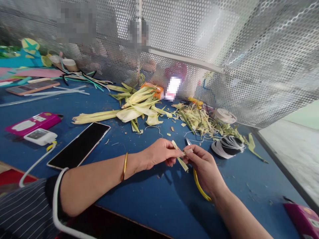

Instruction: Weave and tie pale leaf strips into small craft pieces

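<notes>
Over the front middle of the blue table, both my hands meet at a small pale strip of corn husk (183,164). My left hand (160,153) pinches it from the left between thumb and fingers. From the right, my right hand (202,167) closes its fingertips on the husk as well. A pair of scissors with a yellow handle (199,186) lies at my right hand, its blade tip showing just above the fingers and the rest partly hidden. Beyond the hands sits a pile of long corn husks (136,108).
Husk scraps (199,119) are heaped at the back right, near a spool of white cord (228,146). To the left lie a dark phone (79,145) and a magenta box (35,123). A perforated metal screen (179,30) bounds the table's back. A white cable (56,199) crosses my left arm.
</notes>
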`<state>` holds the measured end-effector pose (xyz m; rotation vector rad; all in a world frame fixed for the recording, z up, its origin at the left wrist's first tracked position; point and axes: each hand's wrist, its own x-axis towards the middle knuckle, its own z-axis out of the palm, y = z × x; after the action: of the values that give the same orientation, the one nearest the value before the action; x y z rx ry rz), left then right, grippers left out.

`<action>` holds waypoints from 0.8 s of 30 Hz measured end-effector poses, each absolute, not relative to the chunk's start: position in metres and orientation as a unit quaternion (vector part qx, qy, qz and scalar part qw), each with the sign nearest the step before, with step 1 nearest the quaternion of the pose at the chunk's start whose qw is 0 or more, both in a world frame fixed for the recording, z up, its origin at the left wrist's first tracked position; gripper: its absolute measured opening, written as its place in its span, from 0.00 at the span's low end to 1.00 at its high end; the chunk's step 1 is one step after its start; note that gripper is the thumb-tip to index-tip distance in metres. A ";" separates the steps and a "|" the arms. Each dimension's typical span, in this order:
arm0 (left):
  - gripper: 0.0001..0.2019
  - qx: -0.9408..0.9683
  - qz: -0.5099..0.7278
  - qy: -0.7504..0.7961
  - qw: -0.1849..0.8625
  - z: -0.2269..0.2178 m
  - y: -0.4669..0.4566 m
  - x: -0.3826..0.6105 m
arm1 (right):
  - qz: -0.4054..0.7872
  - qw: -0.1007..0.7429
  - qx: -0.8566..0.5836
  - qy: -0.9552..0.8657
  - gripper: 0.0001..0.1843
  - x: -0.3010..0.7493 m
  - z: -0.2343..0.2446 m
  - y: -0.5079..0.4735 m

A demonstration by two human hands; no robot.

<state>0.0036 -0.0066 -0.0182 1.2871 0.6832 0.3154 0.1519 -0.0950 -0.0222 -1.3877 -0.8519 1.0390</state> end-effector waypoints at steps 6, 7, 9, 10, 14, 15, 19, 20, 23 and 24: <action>0.09 0.576 0.160 0.342 0.725 -0.013 -0.007 0.004 | 0.467 0.546 -0.580 -0.385 0.15 0.155 -0.021 -0.097; 0.09 0.577 0.161 0.342 0.723 -0.012 -0.007 0.005 | 0.465 0.542 -0.580 -0.391 0.14 0.155 -0.021 -0.097; 0.10 0.581 0.163 0.341 0.721 -0.012 -0.006 0.005 | 0.460 0.540 -0.583 -0.397 0.14 0.156 -0.021 -0.097; 0.11 0.583 0.164 0.339 0.720 -0.012 -0.006 0.005 | 0.457 0.539 -0.585 -0.397 0.14 0.156 -0.020 -0.097; 0.12 0.583 0.159 0.337 0.722 -0.014 -0.007 0.005 | 0.435 0.540 -0.599 -0.401 0.14 0.154 -0.019 -0.096; 0.12 0.585 0.157 0.336 0.721 -0.014 -0.007 0.005 | 0.427 0.538 -0.604 -0.405 0.13 0.154 -0.019 -0.096; 0.13 0.591 0.147 0.338 0.717 -0.014 -0.007 0.005 | 0.404 0.513 -0.616 -0.441 0.11 0.156 -0.019 -0.096; 0.14 0.589 0.145 0.339 0.719 -0.014 -0.007 0.004 | 0.398 0.507 -0.614 -0.456 0.11 0.158 -0.020 -0.096; 0.14 0.579 0.143 0.340 0.727 -0.015 -0.005 0.004 | 0.352 0.490 -0.607 -0.517 0.09 0.163 -0.023 -0.098; 0.14 0.575 0.141 0.341 0.730 -0.015 -0.005 0.004 | 0.328 0.480 -0.606 -0.543 0.08 0.165 -0.024 -0.099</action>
<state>0.0041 -0.0049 -0.0147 1.2667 0.7505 0.3107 0.1653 -0.0985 -0.0237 -1.4782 -1.3253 0.7995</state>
